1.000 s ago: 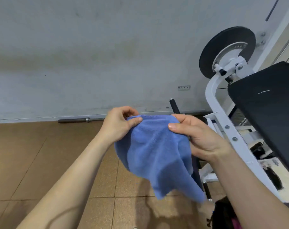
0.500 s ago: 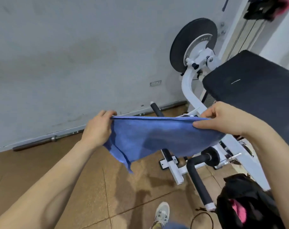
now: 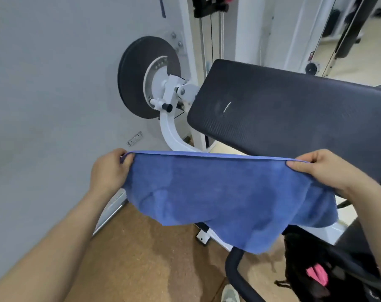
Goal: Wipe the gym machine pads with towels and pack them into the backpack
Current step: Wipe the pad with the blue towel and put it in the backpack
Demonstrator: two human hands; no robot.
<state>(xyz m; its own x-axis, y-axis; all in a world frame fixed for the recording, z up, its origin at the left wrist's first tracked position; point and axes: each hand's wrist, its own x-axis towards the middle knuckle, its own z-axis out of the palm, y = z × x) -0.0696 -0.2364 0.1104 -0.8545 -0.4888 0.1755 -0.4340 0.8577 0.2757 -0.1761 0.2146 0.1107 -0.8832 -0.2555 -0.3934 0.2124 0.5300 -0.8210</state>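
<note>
Left hand [image 3: 110,171] and right hand [image 3: 322,171] pinch the blue towel's [image 3: 224,197] top corners, spread near the black pad [image 3: 294,110]. Wiping apparently not begun; backpack [image 3: 316,269] waits, packing undone.

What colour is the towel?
Blue, plain, no pattern; the towel shows clearly in the head view.

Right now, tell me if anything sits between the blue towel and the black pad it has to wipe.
Nothing visible does. The blue towel hangs stretched between the left hand and right hand, just in front of the black pad; only open air shows between them.
</note>
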